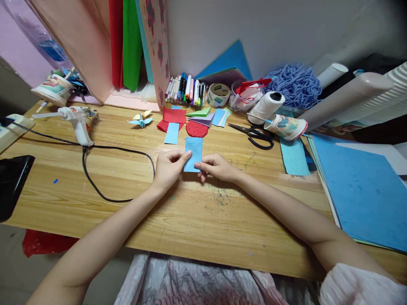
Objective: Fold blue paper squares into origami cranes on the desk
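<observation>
A small rectangle of blue paper is held upright over the middle of the table. My left hand pinches its left edge, thumb on the front face. Lower down on the right edge, my right hand pinches it too, with the thumb in front and fingers partly behind. Just beyond lie red paper pieces, a narrow blue strip, a round red piece, and folded green paper and purple paper.
At left, a glue gun stands with its black cord looping across the wooden table. Black scissors, a thread spool and a paper cup are at right, near large blue sheets. Markers line the back.
</observation>
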`<state>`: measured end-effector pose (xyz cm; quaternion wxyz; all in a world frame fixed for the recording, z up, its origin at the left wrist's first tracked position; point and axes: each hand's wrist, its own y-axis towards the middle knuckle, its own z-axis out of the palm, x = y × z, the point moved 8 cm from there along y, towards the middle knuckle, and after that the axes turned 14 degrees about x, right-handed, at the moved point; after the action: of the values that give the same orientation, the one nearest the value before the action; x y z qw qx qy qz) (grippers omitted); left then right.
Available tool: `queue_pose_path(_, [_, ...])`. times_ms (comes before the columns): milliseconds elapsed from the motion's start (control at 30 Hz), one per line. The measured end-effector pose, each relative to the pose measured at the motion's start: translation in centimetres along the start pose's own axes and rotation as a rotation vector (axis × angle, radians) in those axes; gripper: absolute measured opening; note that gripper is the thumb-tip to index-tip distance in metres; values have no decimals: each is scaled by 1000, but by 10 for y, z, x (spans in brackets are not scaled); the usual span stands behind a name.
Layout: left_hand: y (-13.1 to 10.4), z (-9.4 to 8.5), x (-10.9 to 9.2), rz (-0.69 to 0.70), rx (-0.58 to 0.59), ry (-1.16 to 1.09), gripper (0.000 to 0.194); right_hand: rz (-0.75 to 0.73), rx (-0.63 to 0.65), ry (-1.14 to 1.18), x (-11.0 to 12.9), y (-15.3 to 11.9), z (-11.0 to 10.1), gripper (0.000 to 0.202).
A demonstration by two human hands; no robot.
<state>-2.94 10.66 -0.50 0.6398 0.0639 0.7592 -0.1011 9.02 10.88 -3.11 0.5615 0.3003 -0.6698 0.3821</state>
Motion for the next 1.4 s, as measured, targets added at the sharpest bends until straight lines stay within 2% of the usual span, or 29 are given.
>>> queue_pose_path(100, [0,0,-2,10,-2,8,37,-20,32,10,1,0,2,34])
queue_pose_path(267, [1,-2,-4,8,3,17,37,-39,-57,1,2,-2,-1,38])
queue_pose_path(333, [2,-7,-5,7,-22,35,36,-85,-149,-3,5,-3,-9,37])
queue_pose_path(400, [2,-10,-3,-6,-28,32,34,-150,-323,18,7,-8,-24,32])
queue_pose_path(467, [3,-6,0,-33,30,5,33,-201,-497,68,7,-15,-40,28])
queue_pose_path(533, [3,1,2,-59,110,-27,33,-221,-559,121,4,-18,-48,26])
queue_pose_path(600, [2,4,2,-57,122,-33,33,-219,-510,149,3,-14,-47,24])
queue_pose_path(733, [1,3,1,-60,74,-29,34,-194,-325,153,3,-5,-32,24])
queue_pose_path(900, [1,11,7,-151,199,-109,34,-157,-366,109,2,-8,-32,27])
queue_pose_path(1000, [2,12,4,-137,252,-140,32,-160,-371,78,2,-10,-36,28])
queue_pose_path(1200, [4,6,-1,-86,226,-8,29,-153,-191,-81,9,-4,-24,24])
queue_pose_path(1300, [3,8,2,-73,211,66,27,-154,-240,-144,11,-5,-25,20])
queue_pose_path(1400, [2,7,-1,-28,154,92,24,-167,-303,-91,9,-6,-30,20])
